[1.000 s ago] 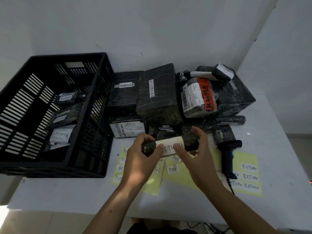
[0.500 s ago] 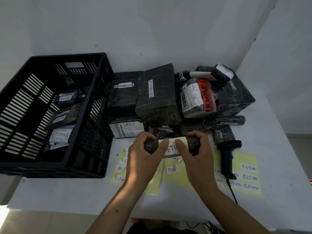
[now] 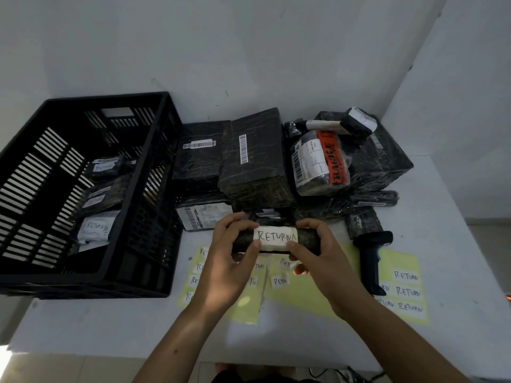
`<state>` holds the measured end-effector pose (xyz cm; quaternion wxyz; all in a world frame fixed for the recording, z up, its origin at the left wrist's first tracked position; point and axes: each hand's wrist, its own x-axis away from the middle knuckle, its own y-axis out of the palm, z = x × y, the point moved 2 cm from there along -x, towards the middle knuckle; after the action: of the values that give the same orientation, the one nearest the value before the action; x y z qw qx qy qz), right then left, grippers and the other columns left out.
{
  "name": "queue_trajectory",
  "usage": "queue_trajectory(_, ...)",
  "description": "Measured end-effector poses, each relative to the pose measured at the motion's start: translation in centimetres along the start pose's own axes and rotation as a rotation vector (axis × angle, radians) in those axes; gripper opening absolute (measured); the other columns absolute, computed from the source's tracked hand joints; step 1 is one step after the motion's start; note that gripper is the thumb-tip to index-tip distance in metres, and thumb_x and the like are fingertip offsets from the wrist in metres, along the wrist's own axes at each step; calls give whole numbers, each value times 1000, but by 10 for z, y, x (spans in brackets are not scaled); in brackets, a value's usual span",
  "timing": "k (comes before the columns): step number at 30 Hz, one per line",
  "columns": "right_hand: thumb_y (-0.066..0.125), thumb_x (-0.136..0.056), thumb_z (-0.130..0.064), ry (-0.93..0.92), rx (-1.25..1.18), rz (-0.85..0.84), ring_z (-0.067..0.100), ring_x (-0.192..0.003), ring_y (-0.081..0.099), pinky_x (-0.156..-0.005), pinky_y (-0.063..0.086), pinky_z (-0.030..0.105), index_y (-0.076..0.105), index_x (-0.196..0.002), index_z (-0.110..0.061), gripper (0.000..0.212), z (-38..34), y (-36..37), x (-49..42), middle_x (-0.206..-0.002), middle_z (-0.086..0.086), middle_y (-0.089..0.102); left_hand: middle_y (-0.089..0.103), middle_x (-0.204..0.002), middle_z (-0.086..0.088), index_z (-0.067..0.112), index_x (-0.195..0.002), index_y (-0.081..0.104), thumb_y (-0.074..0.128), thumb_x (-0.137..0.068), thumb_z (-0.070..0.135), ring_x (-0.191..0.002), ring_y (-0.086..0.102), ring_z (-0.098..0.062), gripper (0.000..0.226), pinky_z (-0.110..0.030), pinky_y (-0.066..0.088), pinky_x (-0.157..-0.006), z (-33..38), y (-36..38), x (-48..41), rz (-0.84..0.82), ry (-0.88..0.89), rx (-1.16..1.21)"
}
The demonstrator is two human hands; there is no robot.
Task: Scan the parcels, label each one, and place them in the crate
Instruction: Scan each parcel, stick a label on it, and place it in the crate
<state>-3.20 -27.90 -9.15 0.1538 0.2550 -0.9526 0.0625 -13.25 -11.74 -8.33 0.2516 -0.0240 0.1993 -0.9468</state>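
The left hand [image 3: 229, 261] and right hand [image 3: 323, 261] each curl around one end of a small roll-shaped parcel in black plastic wrap [image 3: 305, 238]. They hold it over the white worktop [image 3: 456, 244], with the thumbs on its white handwritten RETURN label [image 3: 275, 238]. At the left, a black slatted plastic crate [image 3: 83, 280] contains three dark labelled parcels [image 3: 94, 229].

— Where's the crate [image 3: 83, 283]?
— Ten o'clock on the bench [image 3: 456, 239], parcels [image 3: 94, 228] in it. Pile [image 3: 249, 167] at twelve.
— Scanner [image 3: 370, 261]?
— Three o'clock, among the sheets [image 3: 401, 272]. The roll [image 3: 243, 236] is above them, before the pile, left grip [image 3: 226, 261] and right grip [image 3: 323, 258] at its ends.
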Motion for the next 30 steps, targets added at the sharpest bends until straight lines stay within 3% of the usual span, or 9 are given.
queue_trajectory(5, 66, -93, -16, -176, 172, 4, -1, -92, 60, -66, 50, 14, 55, -116, -40, 35, -10, -2, 1, -127, -4, 54, 43, -136, 15, 35, -105, 69, 63, -99, 19, -119, 51, 8, 18, -6, 43, -87, 6, 0, -7, -82, -73, 40)
queue_trajectory(9, 67, -93, -15, -299, 263, 14, -21, -111, 44, -80, 44, 4, 61, -113, -39, 32, -14, -2, 4, -141, -12, 31, 46, -127, 17, 41, -110, 68, 64, -99, 22, -112, 56, 2, 22, -9, 45, -84, 7, 0, -10, -96, -76, 12)
queue_trajectory(11, 67, -92, -27, -320, 301, 14, -8, -119, 46, -93, 49, 18, 64, -108, -45, 24, -11, 0, 3, -139, -14, 33, 47, -126, 14, 40, -112, 69, 64, -99, 22, -110, 57, 0, 23, -8, 44, -85, 8, 0, -12, -85, -56, -6)
queue_trajectory(13, 66, -91, -33, -338, 338, 42, 1, -118, 51, -92, 53, 30, 64, -107, -47, 21, -11, 0, 2, -134, -14, 37, 48, -123, 13, 38, -112, 70, 65, -98, 22, -110, 58, 0, 22, -8, 44, -86, 11, 1, -12, -68, -37, -19)
queue_trajectory(18, 62, -95, -12, -440, 358, 76, -6, -105, 52, -78, 46, 9, 60, -105, -32, 23, -16, -1, 2, -127, -5, 44, 51, -119, 14, 37, -106, 69, 61, -99, 12, -107, 57, 1, 27, -8, 44, -82, 16, 3, -12, -15, -17, -25)
queue_trajectory(22, 57, -97, -12, -470, 343, 39, 7, -106, 54, -77, 51, 20, 56, -110, -37, 28, -18, -1, 2, -128, -8, 43, 48, -120, 16, 37, -115, 66, 60, -100, 15, -107, 56, 0, 27, -10, 45, -81, 18, -1, -11, -48, -9, -10)
queue_trajectory(25, 63, -95, -16, -484, 322, 7, 1, -113, 52, -82, 51, 16, 56, -115, -38, 31, -22, 3, 5, -133, -9, 40, 47, -121, 17, 37, -118, 65, 69, -95, 30, -111, 57, -4, 24, -12, 45, -88, 13, -8, -12, -39, 35, -83)
queue_trajectory(30, 61, -96, -12, -351, 248, -15, 9, -108, 59, -87, 56, 34, 55, -117, -32, 29, -15, 10, 4, -129, -13, 47, 52, -118, 16, 34, -113, 69, 55, -100, 20, -115, 56, -6, 24, -12, 42, -91, 4, -19, -15, -19, 42, 14)
